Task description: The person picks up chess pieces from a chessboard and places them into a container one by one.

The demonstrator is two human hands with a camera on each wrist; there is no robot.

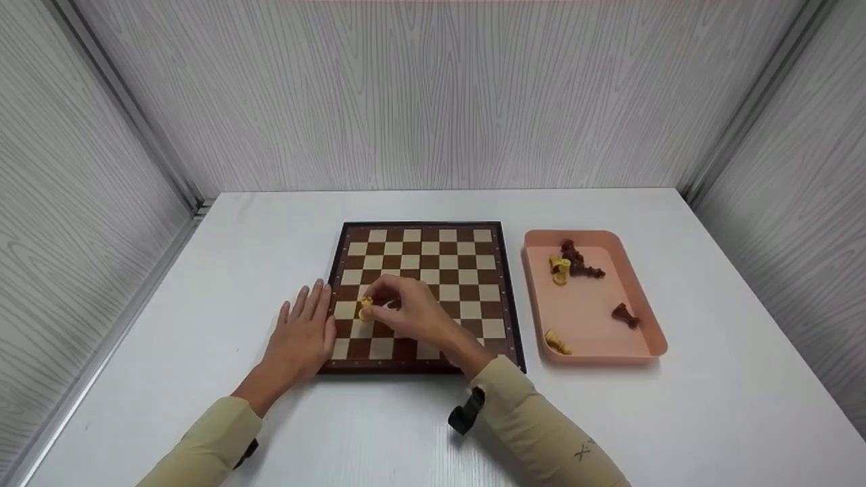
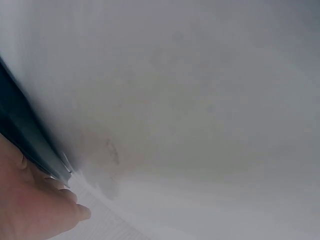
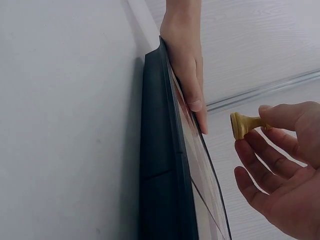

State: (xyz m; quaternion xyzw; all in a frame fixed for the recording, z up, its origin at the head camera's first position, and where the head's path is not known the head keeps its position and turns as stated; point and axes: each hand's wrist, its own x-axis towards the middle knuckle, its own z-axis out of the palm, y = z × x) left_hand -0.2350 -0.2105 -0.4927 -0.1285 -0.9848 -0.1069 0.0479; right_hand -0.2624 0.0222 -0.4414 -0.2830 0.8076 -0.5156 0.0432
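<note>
My right hand [image 1: 409,308] pinches a yellow chess piece [image 1: 365,312] between thumb and fingers over the left part of the checkered chessboard [image 1: 431,295]. In the right wrist view the piece [image 3: 241,126] is tilted, its round base toward the board and held clear of it, while the thumb covers its top. My left hand [image 1: 298,338] lies with straight fingers along the board's left edge. Seen from the left wrist, that hand [image 2: 35,210] touches the dark side of the board [image 2: 30,132].
Right of the board stands a pink tray [image 1: 595,358]. Inside it lie several dark brown chess pieces [image 1: 624,316] and a few yellow ones [image 1: 557,342], one yellow piece [image 1: 561,272] upright. White wood-grain panels [image 1: 433,95] enclose the white table [image 1: 277,223] at the back and sides.
</note>
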